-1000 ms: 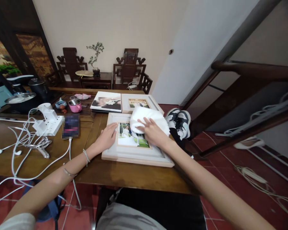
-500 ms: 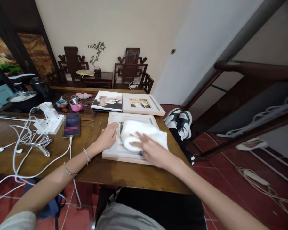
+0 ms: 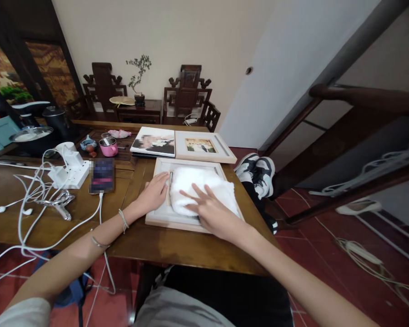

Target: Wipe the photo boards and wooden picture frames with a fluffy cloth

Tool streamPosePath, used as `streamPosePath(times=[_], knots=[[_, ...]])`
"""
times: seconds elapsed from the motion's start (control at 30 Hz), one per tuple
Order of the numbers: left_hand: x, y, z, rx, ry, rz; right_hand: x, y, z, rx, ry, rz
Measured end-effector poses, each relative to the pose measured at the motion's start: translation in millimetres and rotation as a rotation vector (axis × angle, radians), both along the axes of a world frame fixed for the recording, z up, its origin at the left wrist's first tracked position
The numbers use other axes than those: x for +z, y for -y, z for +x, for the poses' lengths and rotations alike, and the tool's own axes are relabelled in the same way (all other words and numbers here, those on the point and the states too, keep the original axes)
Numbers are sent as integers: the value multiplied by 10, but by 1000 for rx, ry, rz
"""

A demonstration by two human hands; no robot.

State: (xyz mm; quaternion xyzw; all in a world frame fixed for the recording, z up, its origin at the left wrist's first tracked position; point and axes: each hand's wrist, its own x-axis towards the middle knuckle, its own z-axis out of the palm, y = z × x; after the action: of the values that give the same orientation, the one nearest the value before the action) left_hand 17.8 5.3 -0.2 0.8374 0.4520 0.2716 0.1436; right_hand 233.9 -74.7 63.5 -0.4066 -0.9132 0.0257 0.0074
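Observation:
A light wooden picture frame (image 3: 158, 218) with a pale mat lies flat near the table's front edge. Over its middle is spread a white cloth (image 3: 197, 179), which hides most of the picture inside. My right hand (image 3: 213, 211) presses on the cloth from above, fingers spread flat. On the frame's left side rests my left hand (image 3: 153, 193), its fingers stretched out together and holding nothing. A strip of the picture (image 3: 171, 184) shows between the left fingertips and the cloth.
Behind lie a second framed photo (image 3: 204, 145) and a photo panel (image 3: 153, 141). To the left are a phone (image 3: 101, 176), a power strip (image 3: 73, 172) with tangled white cables, a hair clip (image 3: 57, 202) and a pink cup (image 3: 108, 147). A person's shoes (image 3: 259, 175) show beyond the right edge.
My right hand's fingers have spread wider, and the cloth lies flatter and more spread out under them. My left hand has stayed on the frame's left side.

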Motion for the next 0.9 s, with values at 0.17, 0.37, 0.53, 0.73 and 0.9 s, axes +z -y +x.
streamPosePath(times=[0.17, 0.37, 0.53, 0.73, 0.9], knots=[[27, 6, 4, -7, -34, -3, 275, 297, 35, 105, -64, -231], [49, 27, -7, -8, 20, -25, 57, -231, 24, -17, 19, -34], [106, 30, -20, -27, 132, -27, -59, -796, -187, -118, 85, 160], [161, 63, -7, 38, 269, -8, 48, -531, -559, -59, 90, 88], [145, 78, 0, 39, 294, -30, 216, 61, -265, 76, 30, -119]])
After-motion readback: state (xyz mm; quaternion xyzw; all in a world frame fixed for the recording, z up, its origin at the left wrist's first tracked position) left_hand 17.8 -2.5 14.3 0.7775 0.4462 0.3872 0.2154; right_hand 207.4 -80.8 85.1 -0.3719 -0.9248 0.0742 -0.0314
